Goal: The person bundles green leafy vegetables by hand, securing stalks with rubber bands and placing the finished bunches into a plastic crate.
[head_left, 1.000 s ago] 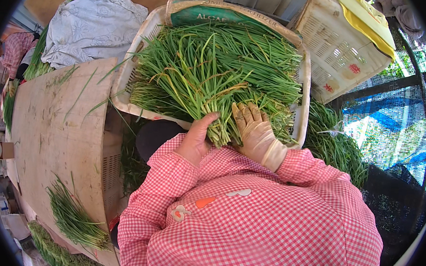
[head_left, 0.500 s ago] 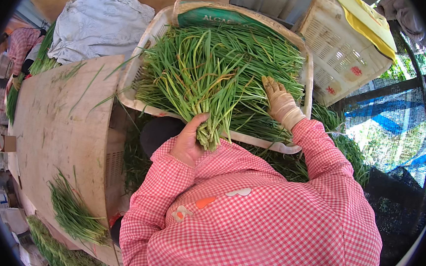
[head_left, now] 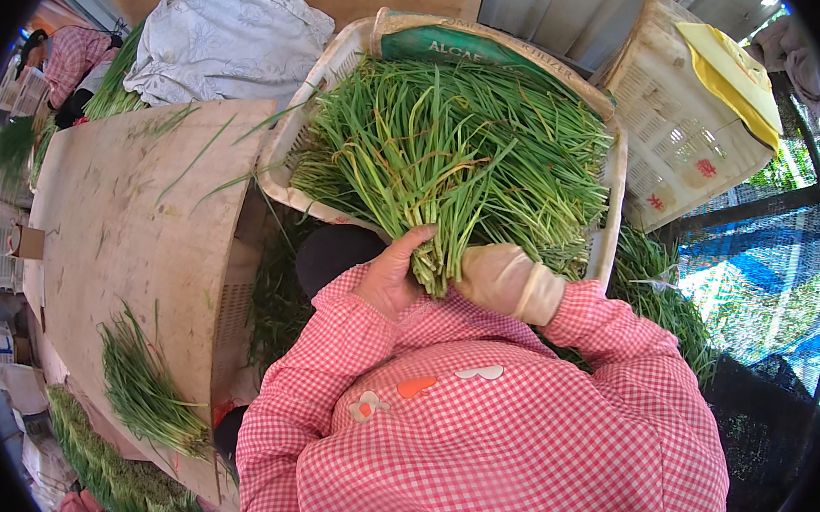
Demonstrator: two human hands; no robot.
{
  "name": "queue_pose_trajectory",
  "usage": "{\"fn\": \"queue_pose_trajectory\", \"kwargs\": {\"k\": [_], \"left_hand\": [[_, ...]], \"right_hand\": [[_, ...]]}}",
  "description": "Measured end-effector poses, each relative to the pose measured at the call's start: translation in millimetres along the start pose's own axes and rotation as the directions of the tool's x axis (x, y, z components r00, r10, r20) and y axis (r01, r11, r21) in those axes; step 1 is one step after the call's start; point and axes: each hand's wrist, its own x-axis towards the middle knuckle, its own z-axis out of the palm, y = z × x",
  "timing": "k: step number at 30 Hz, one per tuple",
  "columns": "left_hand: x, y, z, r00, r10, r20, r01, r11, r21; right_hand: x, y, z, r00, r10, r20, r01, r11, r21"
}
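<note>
A bunch of garlic chives (head_left: pixel 433 196) is held by my left hand (head_left: pixel 397 276), its thumb across the pale stem ends and the leaves fanning away over the crate. My right hand (head_left: pixel 502 274), in a pale, stained glove, is closed against the right side of the same stems. Its fingertips are hidden, turned in toward the bunch. Beneath and beyond both hands, a white plastic crate (head_left: pixel 608 241) holds a thick layer of loose garlic chives (head_left: pixel 549 171). A green and tan printed sack lines its far side.
On the left stands a wooden board (head_left: pixel 138 199) carrying a small chive bundle (head_left: pixel 148 395). A pale cloth (head_left: pixel 230 39) covers more greens behind it. An upright crate (head_left: pixel 676 122) with a yellow sack stands far right. Another person (head_left: pixel 72 61) works at far left.
My right hand has left the chives in the crate and come in to the bunch's stems, its fingers now curled. My left hand keeps its hold. The view has shifted slightly.
</note>
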Motion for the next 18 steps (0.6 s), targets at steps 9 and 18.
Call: {"fn": "queue_pose_trajectory", "kwargs": {"k": [9, 18], "left_hand": [[8.7, -2.7, -6.0, 0.998, -0.043, 0.045, 0.039, 0.996, 0.083], [2.1, 3.0, 2.7, 0.999, -0.042, -0.012, 0.043, 0.997, 0.070]], "right_hand": [[10.6, -4.0, -6.6, 0.975, -0.170, 0.145, 0.189, 0.973, -0.131], [-1.8, 82.4, 28.3, 1.000, 0.005, 0.030, 0.004, 0.954, -0.299]]}}
